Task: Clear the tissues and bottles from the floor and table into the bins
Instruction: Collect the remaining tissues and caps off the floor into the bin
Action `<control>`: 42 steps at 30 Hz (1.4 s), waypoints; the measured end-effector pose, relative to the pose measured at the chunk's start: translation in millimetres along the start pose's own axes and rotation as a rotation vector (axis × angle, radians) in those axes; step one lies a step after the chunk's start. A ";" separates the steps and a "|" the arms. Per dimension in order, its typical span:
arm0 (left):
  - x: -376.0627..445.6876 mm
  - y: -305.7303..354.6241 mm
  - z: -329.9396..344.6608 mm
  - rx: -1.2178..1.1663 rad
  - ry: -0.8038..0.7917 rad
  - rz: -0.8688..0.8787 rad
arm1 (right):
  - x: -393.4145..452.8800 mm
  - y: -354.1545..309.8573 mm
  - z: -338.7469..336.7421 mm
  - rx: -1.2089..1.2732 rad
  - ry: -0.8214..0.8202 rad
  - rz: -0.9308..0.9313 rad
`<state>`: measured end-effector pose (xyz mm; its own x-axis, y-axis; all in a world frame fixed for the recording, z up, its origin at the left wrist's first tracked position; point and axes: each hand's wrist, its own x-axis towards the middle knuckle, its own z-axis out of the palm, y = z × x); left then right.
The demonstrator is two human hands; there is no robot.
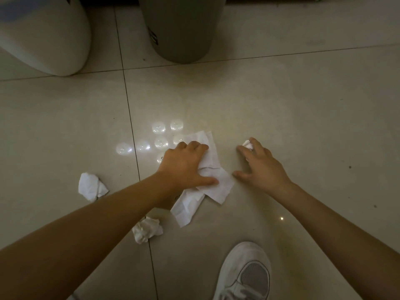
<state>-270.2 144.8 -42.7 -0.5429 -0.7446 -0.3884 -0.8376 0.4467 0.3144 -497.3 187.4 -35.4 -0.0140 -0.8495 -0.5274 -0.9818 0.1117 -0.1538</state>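
**Floor tissue pickup**

Step in hand: gathering. At 7 o'clock, crumpled tissue (147, 232) loose on floor. Centre: left hand (184, 167) clutching flat tissue (207, 180). At 1 o'clock, right hand (259, 167) pinching small wad (247, 145). Next, probably: lift, carry to grey bin (181, 29) at 12 o'clock.

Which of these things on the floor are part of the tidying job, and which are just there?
Part of the job:
flat tissue under the left hand
small tissue ball at the right hand
crumpled tissues
grey bin
white bin

Just there:
white shoe
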 end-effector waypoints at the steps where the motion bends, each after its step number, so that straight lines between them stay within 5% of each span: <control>1: 0.0 2.7 2.9 0.050 -0.001 0.025 | 0.3 -2.5 3.2 0.010 0.001 -0.017; 4: 5.6 4.4 10.5 0.173 0.016 0.064 | 1.1 -8.3 9.6 0.020 0.027 -0.061; 9: 7.4 -11.4 8.1 0.058 0.355 0.230 | 2.5 -14.9 12.9 0.107 0.078 -0.098; 15: -1.7 -38.0 -34.4 -0.625 0.328 -0.165 | -7.8 -46.4 5.1 0.330 0.199 -0.163; 22: -24.6 -75.4 -58.6 -1.138 0.409 -0.395 | -23.1 -111.4 15.9 0.326 0.054 -0.354; 33: -63.5 -127.0 -47.0 -0.893 0.524 -0.538 | 8.0 -154.5 46.4 -0.176 -0.018 -0.503; 42: -100.4 -154.2 -43.0 -0.538 0.357 -0.431 | 19.7 -151.5 23.3 -0.344 -0.051 -0.579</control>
<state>-83.9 129.4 -15.0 -0.0466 -0.9533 -0.2983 -0.7765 -0.1533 0.6112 -344.5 165.7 -41.9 0.5330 -0.6969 -0.4799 -0.8330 -0.5317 -0.1530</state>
